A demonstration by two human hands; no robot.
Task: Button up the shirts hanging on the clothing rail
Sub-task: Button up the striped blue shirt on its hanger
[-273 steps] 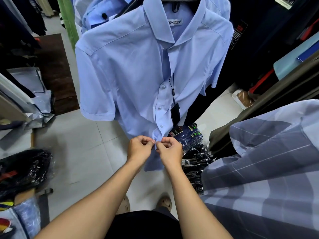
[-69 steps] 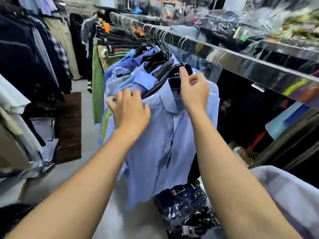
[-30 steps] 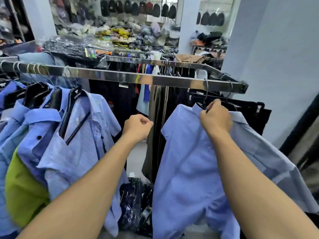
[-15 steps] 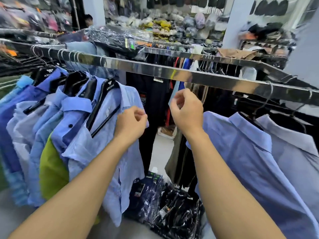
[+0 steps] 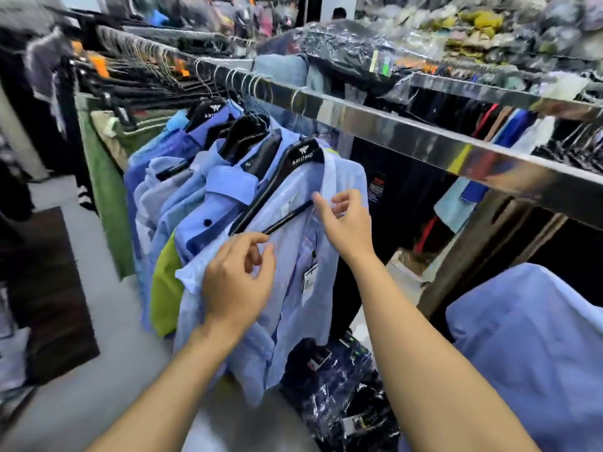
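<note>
A pale blue shirt (image 5: 293,308) hangs unbuttoned on a black hanger (image 5: 301,156) from the shiny steel clothing rail (image 5: 401,133). A price tag dangles on its front. My left hand (image 5: 238,278) hovers over the shirt's left front below the hanger bar, its fingers loosely curled and holding nothing. My right hand (image 5: 347,225) is at the shirt's right front edge just under the collar, fingers curled on the fabric.
Several more blue shirts (image 5: 195,197) and a lime green garment (image 5: 166,288) hang packed to the left. Another blue shirt (image 5: 538,337) hangs at lower right. Plastic-wrapped dark garments (image 5: 342,389) lie on the floor under the rail. A dark mat (image 5: 45,288) lies on the left.
My view has swung left, from the shirt hung at the right end of the rail back to the row. Both hands have come down from the rail onto the nearest pale blue shirt.
</note>
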